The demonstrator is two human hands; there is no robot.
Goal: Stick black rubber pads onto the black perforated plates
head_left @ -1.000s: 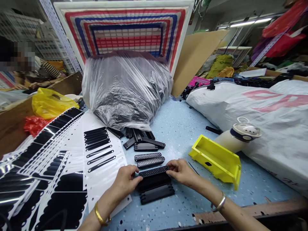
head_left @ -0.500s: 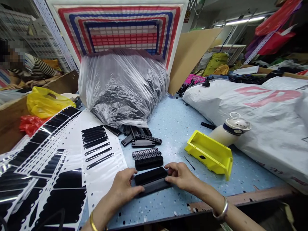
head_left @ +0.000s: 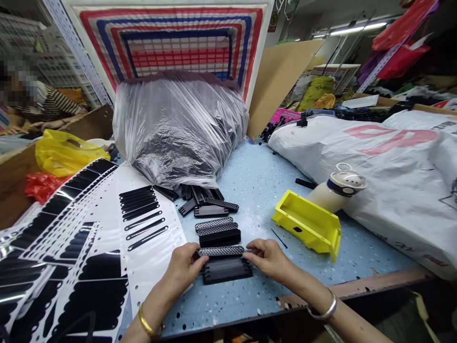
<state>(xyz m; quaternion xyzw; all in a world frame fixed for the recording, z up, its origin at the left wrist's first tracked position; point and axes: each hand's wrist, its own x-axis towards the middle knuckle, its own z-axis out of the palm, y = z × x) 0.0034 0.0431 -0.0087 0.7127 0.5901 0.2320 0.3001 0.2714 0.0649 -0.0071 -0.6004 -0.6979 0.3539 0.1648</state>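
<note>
The fingers of both hands close lightly on one patterned black piece, a little below the middle of the frame: the left hand at its left end, the right hand at its right. Held by the ends, its patterned face stays uncovered, which probably makes it easier to keep level and line up; whether it rests on the worktop or is slightly raised cannot be told.

Just in front, toward the bottom of the frame, lies a smooth dark piece, parallel to it and close enough to be within easy reach. Just behind are a black block and more patterned pieces, laid side by side, perhaps so that they form a tidy row.

Above these, loose pieces lie at the mouth of a clear plastic bag, which seems to serve as a supply. To the left, a white sheet carries slim black strips, spread flat, likely to keep them separate. Right of centre, a yellow bin stands beside a bottle, apart from the hands, and a white sack fills the right edge.
</note>
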